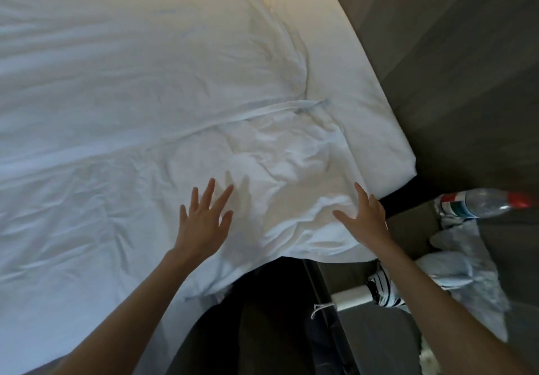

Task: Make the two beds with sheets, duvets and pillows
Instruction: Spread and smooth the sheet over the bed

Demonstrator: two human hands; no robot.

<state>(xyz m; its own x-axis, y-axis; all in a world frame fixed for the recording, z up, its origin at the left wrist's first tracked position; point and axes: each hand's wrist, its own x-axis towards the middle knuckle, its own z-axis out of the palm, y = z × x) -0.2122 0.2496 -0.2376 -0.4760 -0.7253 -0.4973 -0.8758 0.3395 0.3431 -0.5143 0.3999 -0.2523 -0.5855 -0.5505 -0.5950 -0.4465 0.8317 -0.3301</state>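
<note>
White duvet (116,118) takes up the whole left and middle of the shot. It's spread over the bed and pretty wrinkly, and its crumpled corner bunches up close to the person. The left hand (204,223) is over that crumpled part with its fingers (208,191) straight, fanned out and holding nothing. There's a shadow right beside it, so I can't tell if it's actually pressing down. The right hand (366,217) is the same deal, fingers (360,192) spread and released, sitting at the duvet's edge near the corner of the sheet-covered mattress (388,141). Further right on the dark floor (466,83) a plastic bottle (484,204) with a red cap lies on its side, next to a heap of white cloth (466,269).
</note>
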